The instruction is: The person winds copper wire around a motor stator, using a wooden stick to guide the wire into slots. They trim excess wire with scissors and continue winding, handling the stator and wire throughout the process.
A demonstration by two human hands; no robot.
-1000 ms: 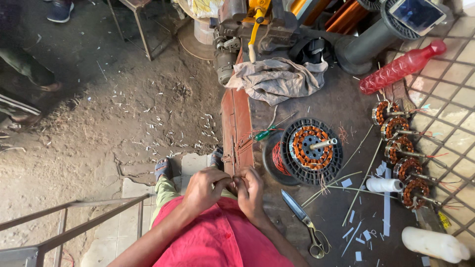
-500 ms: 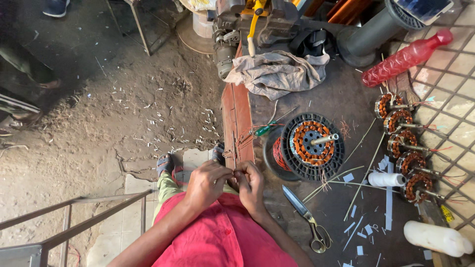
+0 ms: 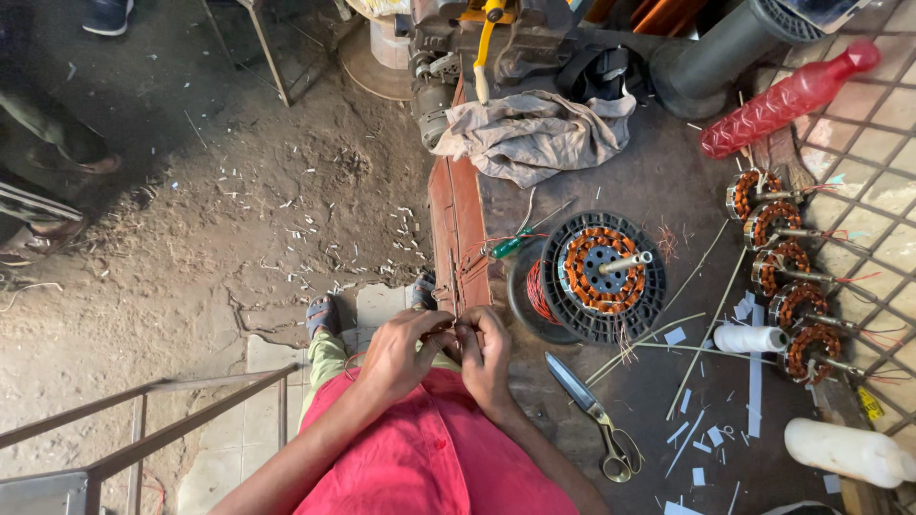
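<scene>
My left hand (image 3: 399, 351) and my right hand (image 3: 489, 355) meet at the near edge of the workbench (image 3: 658, 181), fingers pinched together on thin copper wire (image 3: 447, 331) between them. The wire is too fine to follow beyond the fingers. Just beyond my right hand sits a round black stator (image 3: 601, 277) wound with copper coils, a metal shaft sticking out of its centre. A green-handled screwdriver (image 3: 511, 245) lies left of the stator. I wear a red shirt.
Scissors (image 3: 601, 420) lie right of my right hand. A row of several small copper-wound stators (image 3: 784, 272) lines the right side, with a white thread spool (image 3: 750, 339), white bottle (image 3: 844, 450), red bottle (image 3: 784, 98), grey rag (image 3: 530, 133) and bench vice (image 3: 482, 38). Another person's feet (image 3: 48, 219) stand at left.
The view has shifted slightly. My hands stay pinched together at the bench edge with only small finger movements on the wire.
</scene>
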